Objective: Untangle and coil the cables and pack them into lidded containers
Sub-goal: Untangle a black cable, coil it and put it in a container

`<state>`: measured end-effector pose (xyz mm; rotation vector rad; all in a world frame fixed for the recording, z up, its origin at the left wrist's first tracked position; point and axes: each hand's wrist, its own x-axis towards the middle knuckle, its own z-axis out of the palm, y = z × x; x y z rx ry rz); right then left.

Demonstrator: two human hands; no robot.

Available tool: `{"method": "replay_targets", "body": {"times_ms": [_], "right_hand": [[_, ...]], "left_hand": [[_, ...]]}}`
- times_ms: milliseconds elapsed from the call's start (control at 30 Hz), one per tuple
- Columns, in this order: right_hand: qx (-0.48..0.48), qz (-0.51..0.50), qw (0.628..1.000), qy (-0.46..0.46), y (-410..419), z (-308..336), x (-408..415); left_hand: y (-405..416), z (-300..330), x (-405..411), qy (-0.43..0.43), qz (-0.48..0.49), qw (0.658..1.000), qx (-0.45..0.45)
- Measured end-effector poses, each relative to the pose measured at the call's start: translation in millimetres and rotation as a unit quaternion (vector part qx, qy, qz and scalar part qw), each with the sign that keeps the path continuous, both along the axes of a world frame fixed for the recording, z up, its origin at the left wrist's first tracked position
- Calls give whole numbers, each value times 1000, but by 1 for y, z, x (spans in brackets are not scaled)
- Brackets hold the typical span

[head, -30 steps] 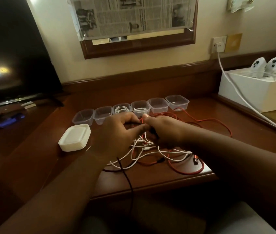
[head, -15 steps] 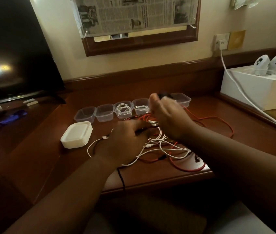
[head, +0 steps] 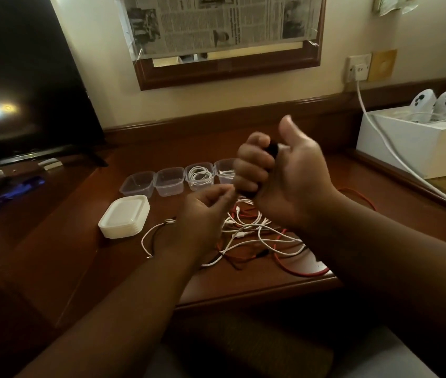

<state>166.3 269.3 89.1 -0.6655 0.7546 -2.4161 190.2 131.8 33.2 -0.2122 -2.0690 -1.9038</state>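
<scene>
One black cable point(head: 271, 150) is bunched in the right hand point(head: 284, 181), fingers curled round it above the desk point(head: 80, 241), likely to coil it clear of the tangle point(head: 254, 236) below; the left hand point(head: 205, 211) pinches something thin, too blurred to tell, near the tubs point(head: 168, 181) and lids point(head: 125, 215)

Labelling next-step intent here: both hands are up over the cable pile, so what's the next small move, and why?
Probably another wrap of the black cable round the right hand, fed by the left hand. The right hand grips a dark bundle, the left pinches just below it, and two clear containers stand empty for the coil.
</scene>
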Motion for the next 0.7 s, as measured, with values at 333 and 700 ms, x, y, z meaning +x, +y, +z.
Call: {"method": "replay_targets", "body": {"times_ms": [333, 700], "right_hand": [[539, -398, 621, 407, -13, -12, 6], [534, -84, 805, 244, 4, -9, -3]], "left_hand": [[-11, 25, 6, 214, 41, 905, -365], [-26, 32, 2, 233, 40, 909, -342]]}}
